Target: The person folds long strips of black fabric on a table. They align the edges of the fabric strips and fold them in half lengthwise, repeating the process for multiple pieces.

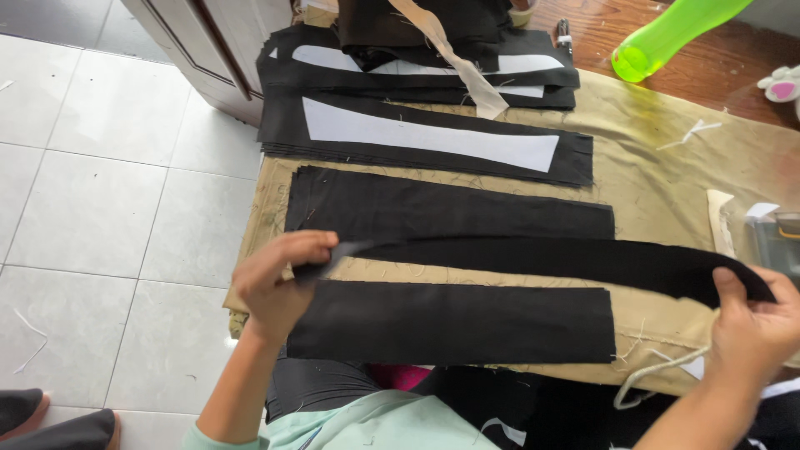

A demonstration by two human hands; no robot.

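Observation:
A long curved black fabric strip (550, 257) stretches across the tan cloth-covered table (667, 167). My left hand (279, 279) pinches its left end and my right hand (754, 321) grips its right end, holding it just above the table. Below it lies a rectangular stack of black fabric pieces (450, 323) near the front edge. Above the strip lies another black rectangular stack (442, 208).
Farther back are black stacks topped with white curved pattern pieces (433, 133), a beige strip (467, 71), a green plastic bottle (667, 37), and scissors (565, 35). White tiled floor (100, 208) lies to the left. An iron-like object (779, 237) sits at the right edge.

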